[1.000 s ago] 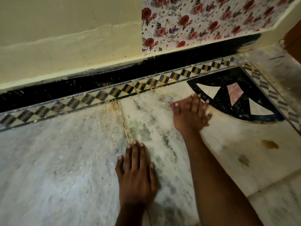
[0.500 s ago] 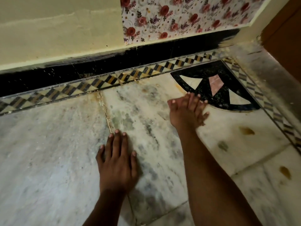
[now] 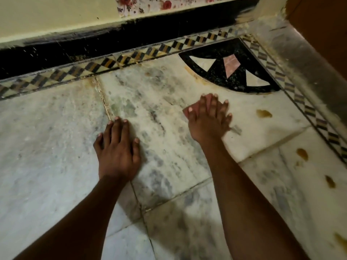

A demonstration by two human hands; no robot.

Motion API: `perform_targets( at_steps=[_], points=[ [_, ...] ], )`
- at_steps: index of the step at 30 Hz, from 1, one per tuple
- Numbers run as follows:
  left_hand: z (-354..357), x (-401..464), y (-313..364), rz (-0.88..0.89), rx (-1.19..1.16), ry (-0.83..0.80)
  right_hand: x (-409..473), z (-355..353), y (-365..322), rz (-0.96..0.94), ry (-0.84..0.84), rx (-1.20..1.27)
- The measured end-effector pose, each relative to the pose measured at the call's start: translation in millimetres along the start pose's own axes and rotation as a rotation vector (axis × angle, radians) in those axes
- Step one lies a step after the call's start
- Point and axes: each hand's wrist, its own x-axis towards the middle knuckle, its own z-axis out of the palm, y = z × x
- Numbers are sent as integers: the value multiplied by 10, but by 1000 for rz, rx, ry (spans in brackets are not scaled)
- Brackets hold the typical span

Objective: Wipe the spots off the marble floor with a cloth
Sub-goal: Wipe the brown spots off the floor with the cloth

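My right hand [image 3: 207,119] lies flat on the white marble floor [image 3: 47,147], pressing down a small pink cloth [image 3: 189,112]. Only the cloth's edges show, by my thumb and between my fingers. A grey smudge [image 3: 236,129] sits just right of that hand. Brown spots mark the marble further right: one [image 3: 263,113] near the border strip, another [image 3: 302,154] on the tile below it, a third [image 3: 329,182] lower still. My left hand [image 3: 117,147] rests palm down beside a tile joint, fingers spread, holding nothing.
A black corner inlay [image 3: 216,72] with white and pink wedges lies just beyond my right hand. A chequered border strip [image 3: 112,62] runs along the black skirting and yellow wall [image 3: 56,14]. A grey sill [image 3: 300,59] and a brown door [image 3: 323,25] are at the right.
My right hand with the cloth has slid back from the edge of the black inlay toward me. My left hand stays planted. The view has swung right, showing more brown spots.
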Motion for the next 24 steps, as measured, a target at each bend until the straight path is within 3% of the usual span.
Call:
perform_targets(
  at_steps=[6, 10, 13, 16, 20, 24],
  points=[
    [-66, -34, 24, 38, -40, 29, -1132, 196, 419, -332, 57, -22],
    [-33, -70, -26, 99, -75, 48, -1218, 96, 920, -116, 23, -58],
    [-74, -105, -28, 223, -120, 43, -984, 46, 822, 21, 17, 6],
    [-121, -186, 29, 387, -196, -2, -1116, 95, 743, -54, -8, 23],
    [-75, -530, 431, 510, -308, -100, -1929, 177, 1085, -189, 70, -27],
    [91, -1017, 808, 610, -321, -111, -2287, 159, 1541, 30, 90, 10]
  ],
)
